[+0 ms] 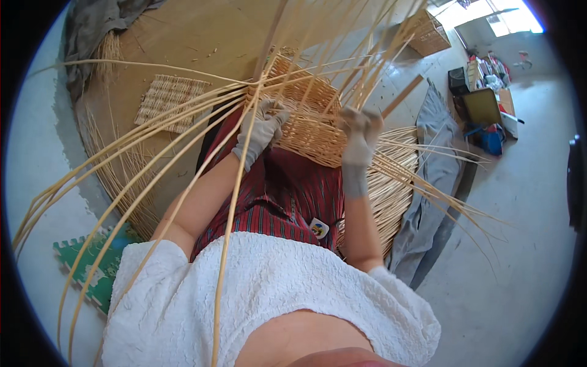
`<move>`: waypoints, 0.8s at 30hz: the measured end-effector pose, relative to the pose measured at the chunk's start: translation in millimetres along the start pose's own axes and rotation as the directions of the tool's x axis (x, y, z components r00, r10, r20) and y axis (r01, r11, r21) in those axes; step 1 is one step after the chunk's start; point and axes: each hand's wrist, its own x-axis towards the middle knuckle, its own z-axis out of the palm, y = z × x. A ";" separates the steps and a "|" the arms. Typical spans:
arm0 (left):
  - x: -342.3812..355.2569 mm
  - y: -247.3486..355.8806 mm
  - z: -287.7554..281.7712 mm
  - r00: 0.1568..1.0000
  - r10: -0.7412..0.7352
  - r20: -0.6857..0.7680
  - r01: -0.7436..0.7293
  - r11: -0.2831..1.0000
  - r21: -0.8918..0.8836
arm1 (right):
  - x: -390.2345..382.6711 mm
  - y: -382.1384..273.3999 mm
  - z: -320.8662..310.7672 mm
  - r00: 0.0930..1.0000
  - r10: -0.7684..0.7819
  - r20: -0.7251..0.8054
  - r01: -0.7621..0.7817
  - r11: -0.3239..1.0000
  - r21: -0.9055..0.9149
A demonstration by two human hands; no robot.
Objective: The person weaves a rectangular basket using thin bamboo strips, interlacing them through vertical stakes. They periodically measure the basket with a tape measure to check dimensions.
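Observation:
A half-woven wicker basket [306, 134], with long pale canes [147, 125] fanning out from it, rests over striped dark red cloth [275, 189] on my lap. My left hand [263, 128], in a pale knit glove, grips the basket at its left side among the canes. At the basket's right side is my right hand [361, 131], also gloved and slightly blurred, with its fingers curled; what they hold is unclear. A brown stick [402, 96] sticks out up and right from behind that hand.
A woven mat [171, 101] lies left on brown board [171, 37]. A pile of canes [382, 214] and grey cloth [428, 159] lie right. A box-shaped basket [428, 33] and cluttered items [483, 107] stand farther back. Green foam mats [85, 263] are lower left.

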 end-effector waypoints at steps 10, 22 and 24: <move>6.6 8.0 29.0 0.980 0.026 -0.198 -0.042 0.996 -0.078 | 121.7 -40.6 110.7 0.922 -0.244 0.302 0.380 0.404 -0.832; -23.4 15.1 31.3 0.868 0.488 0.093 -0.490 0.811 0.319 | 1.7 20.8 -56.0 0.963 -0.155 -0.220 0.163 0.986 0.019; -13.8 31.8 65.1 0.819 0.526 0.231 -0.550 0.604 0.577 | 1.8 14.8 -61.6 0.987 -0.093 -0.129 0.101 0.993 0.058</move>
